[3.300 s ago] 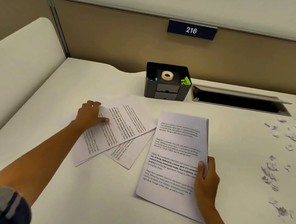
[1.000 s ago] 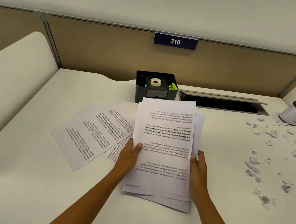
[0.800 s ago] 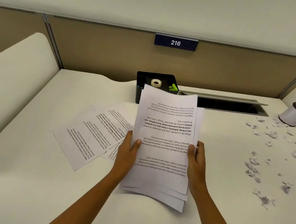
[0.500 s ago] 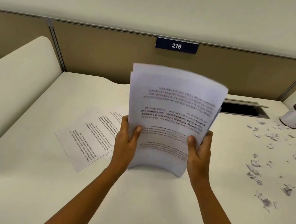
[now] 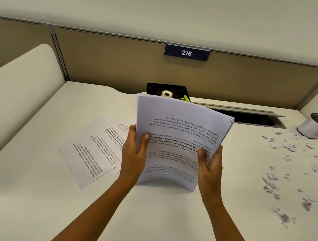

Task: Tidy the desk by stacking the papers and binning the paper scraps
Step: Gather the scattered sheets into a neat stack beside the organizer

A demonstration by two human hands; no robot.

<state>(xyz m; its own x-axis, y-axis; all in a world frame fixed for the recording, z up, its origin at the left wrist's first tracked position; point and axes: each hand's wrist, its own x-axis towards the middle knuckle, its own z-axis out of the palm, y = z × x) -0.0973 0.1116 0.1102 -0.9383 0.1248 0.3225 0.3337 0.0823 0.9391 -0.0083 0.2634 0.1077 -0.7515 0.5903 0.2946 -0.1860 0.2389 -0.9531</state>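
A stack of printed papers (image 5: 181, 122) stands upright on its bowed lower edge on the white desk (image 5: 153, 218). My left hand (image 5: 134, 154) grips its left side and my right hand (image 5: 209, 165) grips its right side, thumbs on the front sheet. Loose printed sheets (image 5: 92, 150) lie flat on the desk left of the stack, partly hidden behind my left hand. Torn paper scraps (image 5: 286, 169) are scattered across the right part of the desk. A small white bin (image 5: 313, 126) with a dark mesh inside lies tilted at the far right.
A black desk organiser (image 5: 167, 89) with a tape roll (image 5: 166, 93) and a green clip stands at the back behind the stack. An open cable slot (image 5: 252, 117) runs along the back edge. White dividers flank the desk on both sides.
Both hands lifted the stack from lying flat on the desk to standing upright on its lower edge. Earlier my left hand moved over from the loose sheets to the stack.
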